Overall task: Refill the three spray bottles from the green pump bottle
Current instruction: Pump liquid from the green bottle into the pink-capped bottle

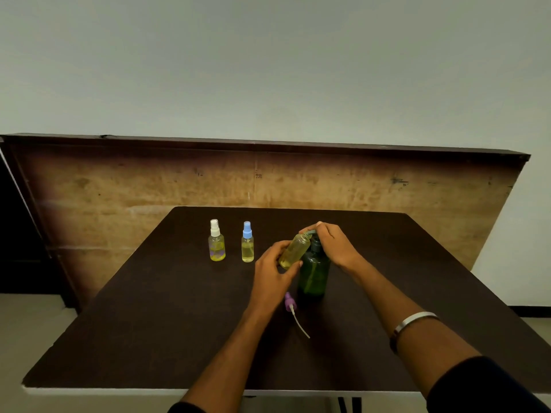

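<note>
**Open spray bottle held at pump spout**

Left hand (272, 271) grips uncapped spray bottle (295, 249), tilted, mouth up by the spout of green pump bottle (313, 271). Right hand (331, 242) sits on pump head, fingers curled over it. Pump bottle upright on dark table (149, 323), mid-right. Purple sprayer cap (290, 304) w/ dip tube lies on table just in front. White-capped spray bottle (216, 241) & blue-capped spray bottle (247, 242) stand upright to the left, both holding yellowish liquid.

left hand (272, 268): holds tilted open bottle (295, 250) | right hand (332, 244): atop green pump bottle (314, 272)
</note>
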